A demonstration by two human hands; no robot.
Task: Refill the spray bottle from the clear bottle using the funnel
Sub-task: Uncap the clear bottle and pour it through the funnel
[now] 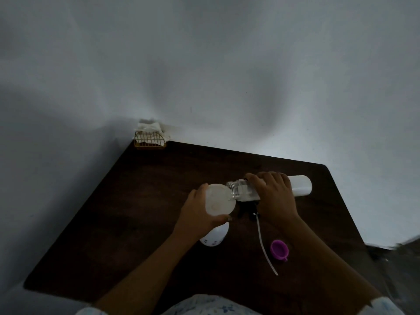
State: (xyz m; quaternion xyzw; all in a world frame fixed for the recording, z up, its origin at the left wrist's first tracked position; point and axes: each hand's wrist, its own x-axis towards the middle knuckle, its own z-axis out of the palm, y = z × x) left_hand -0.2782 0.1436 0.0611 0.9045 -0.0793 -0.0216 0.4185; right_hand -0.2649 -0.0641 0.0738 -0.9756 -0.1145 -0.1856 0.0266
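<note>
Dim, murky shot with a heavy fisheye look

Light is low and greyish all over; the wall [204,64] carries big soft shadow blobs and a brighter patch just above the far edge of the dark table [136,223], whose wood nearly goes black with little grain showing. The white end of the tilted bottle [300,185] is the brightest thing, close to blown out. Edges bend hard, the right border smears into blur, and both forearms look underexposed and a bit soft.
</note>
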